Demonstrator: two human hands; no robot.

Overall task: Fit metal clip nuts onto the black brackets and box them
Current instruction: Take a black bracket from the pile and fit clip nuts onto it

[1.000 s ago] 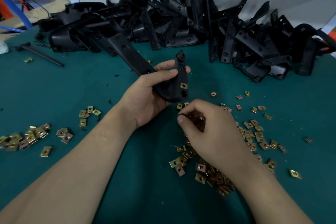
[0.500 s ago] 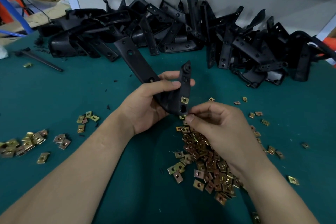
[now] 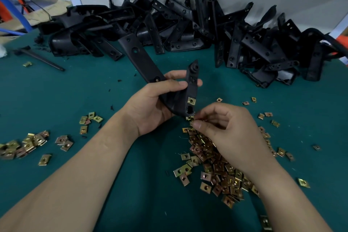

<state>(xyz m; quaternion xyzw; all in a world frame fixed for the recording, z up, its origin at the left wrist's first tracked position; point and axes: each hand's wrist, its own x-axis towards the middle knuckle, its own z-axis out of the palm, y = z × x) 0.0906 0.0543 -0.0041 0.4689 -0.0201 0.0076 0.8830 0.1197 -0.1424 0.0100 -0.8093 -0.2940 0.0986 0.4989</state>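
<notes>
My left hand (image 3: pixel 150 107) grips a black V-shaped bracket (image 3: pixel 191 88) above the green table, its bend pointing down toward me. One brass clip nut (image 3: pixel 191 100) sits clipped on the bracket's right arm, above an open hole. My right hand (image 3: pixel 224 133) pinches another clip nut (image 3: pixel 189 118) between thumb and forefinger, right against the bracket's lower tip. Under and beside my right hand lies a heap of loose clip nuts (image 3: pixel 218 171).
A big pile of black brackets (image 3: pixel 188 30) runs along the back of the green table (image 3: pixel 131 184). A smaller scatter of clip nuts (image 3: pixel 28 145) lies at the left. A thin black rod (image 3: pixel 43 59) rests far left. No box is in view.
My right hand rose from the nut heap with a clip nut and brought it to the bracket's lower end. The left hand kept its hold on the bracket.
</notes>
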